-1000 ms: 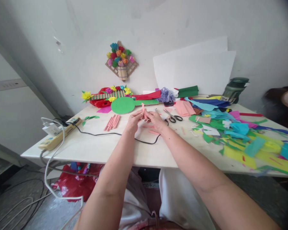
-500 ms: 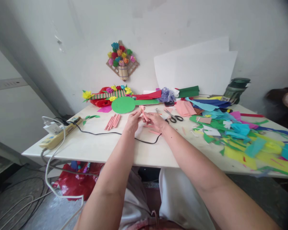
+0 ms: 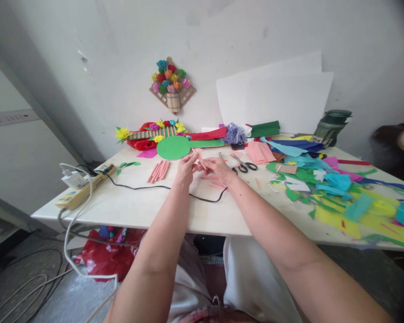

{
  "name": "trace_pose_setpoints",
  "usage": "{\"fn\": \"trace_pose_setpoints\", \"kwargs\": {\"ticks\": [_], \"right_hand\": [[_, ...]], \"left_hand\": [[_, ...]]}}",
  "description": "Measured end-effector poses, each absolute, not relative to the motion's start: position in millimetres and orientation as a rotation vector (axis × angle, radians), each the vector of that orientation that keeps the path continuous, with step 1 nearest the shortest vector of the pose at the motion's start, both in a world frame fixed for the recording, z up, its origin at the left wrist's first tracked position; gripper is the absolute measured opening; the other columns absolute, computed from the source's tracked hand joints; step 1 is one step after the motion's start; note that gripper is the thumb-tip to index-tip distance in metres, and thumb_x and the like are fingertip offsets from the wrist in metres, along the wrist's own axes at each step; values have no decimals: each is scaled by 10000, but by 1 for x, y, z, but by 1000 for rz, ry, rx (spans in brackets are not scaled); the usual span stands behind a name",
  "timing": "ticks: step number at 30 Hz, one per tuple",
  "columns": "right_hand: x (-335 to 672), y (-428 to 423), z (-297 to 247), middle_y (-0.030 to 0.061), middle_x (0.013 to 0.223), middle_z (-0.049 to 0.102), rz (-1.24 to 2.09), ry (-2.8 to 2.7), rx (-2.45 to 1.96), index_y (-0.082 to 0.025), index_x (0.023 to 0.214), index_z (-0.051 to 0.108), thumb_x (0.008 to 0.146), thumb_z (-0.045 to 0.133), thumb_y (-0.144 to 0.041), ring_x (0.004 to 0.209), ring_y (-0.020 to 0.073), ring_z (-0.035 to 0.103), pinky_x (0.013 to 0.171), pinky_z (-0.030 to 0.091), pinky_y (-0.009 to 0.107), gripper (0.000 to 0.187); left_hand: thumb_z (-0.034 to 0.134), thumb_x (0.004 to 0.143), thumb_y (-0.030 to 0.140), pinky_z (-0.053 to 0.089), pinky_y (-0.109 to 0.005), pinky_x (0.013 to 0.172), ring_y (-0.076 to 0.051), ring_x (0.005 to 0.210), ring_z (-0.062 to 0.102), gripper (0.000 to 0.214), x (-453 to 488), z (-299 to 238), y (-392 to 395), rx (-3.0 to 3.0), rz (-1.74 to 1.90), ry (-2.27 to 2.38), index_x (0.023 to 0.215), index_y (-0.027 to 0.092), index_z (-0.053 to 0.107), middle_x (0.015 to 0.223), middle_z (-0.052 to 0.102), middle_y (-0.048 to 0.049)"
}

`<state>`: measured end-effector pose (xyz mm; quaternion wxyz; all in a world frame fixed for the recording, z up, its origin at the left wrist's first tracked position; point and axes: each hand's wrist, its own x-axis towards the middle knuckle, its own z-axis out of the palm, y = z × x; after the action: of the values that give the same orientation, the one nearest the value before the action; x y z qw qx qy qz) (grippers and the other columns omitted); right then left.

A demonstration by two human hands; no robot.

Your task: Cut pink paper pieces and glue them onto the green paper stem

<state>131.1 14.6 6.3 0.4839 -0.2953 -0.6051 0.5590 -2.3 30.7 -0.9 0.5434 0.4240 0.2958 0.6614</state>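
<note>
My left hand [image 3: 185,169] and my right hand [image 3: 217,169] meet over the middle of the white table [image 3: 148,208]. Both pinch a small pink paper strip [image 3: 199,160] between their fingertips, and the strip tilts up toward the left. A bundle of rolled pink paper sticks [image 3: 158,171] lies just left of my left hand. Loose pink strips [image 3: 215,183] lie under my right hand. Black scissors [image 3: 244,164] rest on the table to the right of my right hand.
A black cable [image 3: 202,198] runs from a power strip [image 3: 84,188] at the left edge. A green paper disc [image 3: 173,147] and paper flowers [image 3: 155,133] lie behind. Coloured paper scraps [image 3: 336,188] cover the right side. White sheets [image 3: 276,98] lean on the wall. Another person [image 3: 400,143] is at far right.
The pink strip has been lowered slightly and tilted over toward the left between my fingers. Both hands stay in about the same place.
</note>
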Motion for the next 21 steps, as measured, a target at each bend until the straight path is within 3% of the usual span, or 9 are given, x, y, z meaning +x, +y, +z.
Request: {"fn": "trace_pose_setpoints", "kwargs": {"ticks": [7, 14, 21], "right_hand": [[129, 16, 4, 38, 617, 659, 1218, -1511, -813, -138, 654, 683, 678, 677, -430, 504, 79, 468, 524, 378, 233, 293], [129, 14, 6, 58, 661, 673, 1225, -1566, -803, -131, 665, 682, 692, 631, -402, 586, 112, 552, 574, 421, 243, 277], [130, 9, 11, 12, 552, 594, 1220, -1577, -828, -146, 591, 637, 664, 591, -317, 581, 117, 527, 581, 416, 248, 192]], "left_hand": [[772, 572, 400, 344, -204, 474, -60, 497, 499, 303, -3, -5, 34, 1057, 1576, 699, 668, 159, 615, 648, 594, 7], [748, 593, 406, 354, -217, 495, -69, 496, 488, 274, -6, -9, 39, 1086, 1599, 756, 695, 176, 640, 626, 571, 18], [729, 599, 375, 356, -210, 559, -71, 555, 485, 228, -8, -6, 37, 1114, 1656, 825, 630, 178, 619, 622, 557, 23]]}}
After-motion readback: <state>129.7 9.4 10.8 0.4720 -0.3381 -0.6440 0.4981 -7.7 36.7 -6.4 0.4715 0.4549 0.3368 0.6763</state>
